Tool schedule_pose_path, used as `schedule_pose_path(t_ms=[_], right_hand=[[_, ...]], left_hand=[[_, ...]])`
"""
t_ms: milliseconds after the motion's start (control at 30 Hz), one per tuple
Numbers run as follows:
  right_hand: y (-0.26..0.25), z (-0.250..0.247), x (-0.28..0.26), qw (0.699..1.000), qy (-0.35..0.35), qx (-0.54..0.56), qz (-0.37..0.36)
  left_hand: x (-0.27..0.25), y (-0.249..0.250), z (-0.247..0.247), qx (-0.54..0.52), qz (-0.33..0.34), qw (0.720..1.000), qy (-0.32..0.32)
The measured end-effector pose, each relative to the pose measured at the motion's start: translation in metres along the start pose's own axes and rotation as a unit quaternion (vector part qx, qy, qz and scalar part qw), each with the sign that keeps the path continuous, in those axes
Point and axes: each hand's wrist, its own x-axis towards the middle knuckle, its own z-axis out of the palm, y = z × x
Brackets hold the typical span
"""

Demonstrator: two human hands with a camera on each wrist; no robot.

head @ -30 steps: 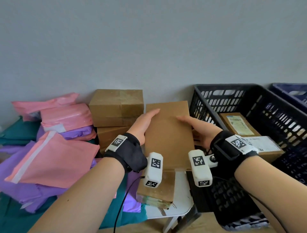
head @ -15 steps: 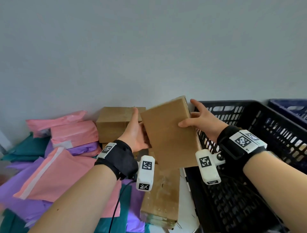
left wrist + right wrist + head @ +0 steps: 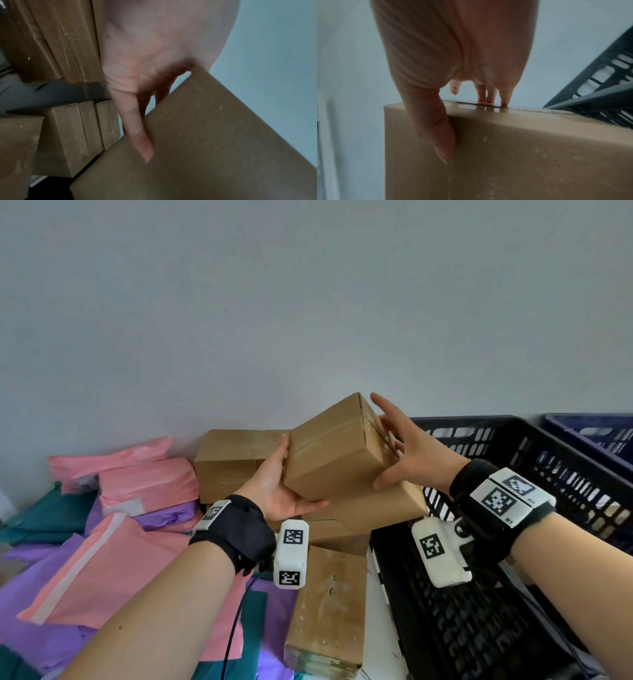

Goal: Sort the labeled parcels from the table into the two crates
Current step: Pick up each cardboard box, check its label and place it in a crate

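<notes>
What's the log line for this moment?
object: cardboard box, tilted, beside black crate | left hand: grips lower-left edge | right hand: straight fingers press taped end | label: not visible

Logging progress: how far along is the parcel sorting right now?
Done: unclear; inside the black crate is mostly hidden here. In hand: a cardboard box, tilted, between left hand and right hand beside that crate. Left: stacked boxes, pink mailers and purple mailers, all outside it.
</notes>
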Motion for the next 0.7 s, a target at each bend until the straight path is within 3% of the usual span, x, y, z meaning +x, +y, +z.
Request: schedule_pose_path(t_ms=[133, 333, 400, 500, 567, 700], right_hand=[[0.004, 0.008, -0.003, 0.998, -0.007, -0.064, -0.025], [0.013, 0.003, -0.008, 1.000, -0.014, -0.001, 0.021], [0.013, -0.001, -0.009, 0.995, -0.040, 0.074, 0.045], [0.016, -0.005, -0.010, 0.963, -0.064, 0.241, 0.099], [0.019, -0.001, -0.007, 0.944, -0.034, 0.301, 0.134], [0.023, 0.013, 0.002, 0.900, 0.146, 0.357, 0.204]], left_hand=[[0.000, -0.004, 0.006, -0.005, 0.045, 0.999, 0.012], [0.003, -0.013, 0.014, -0.009, 0.075, 0.997, -0.002], [0.004, -0.015, 0.010, -0.019, 0.079, 0.997, -0.004], [0.004, -0.015, 0.004, -0.038, 0.089, 0.995, -0.012], [0.004, -0.016, 0.003, -0.003, 0.110, 0.994, -0.027], [0.005, -0.017, 0.010, 0.029, 0.121, 0.991, -0.056]])
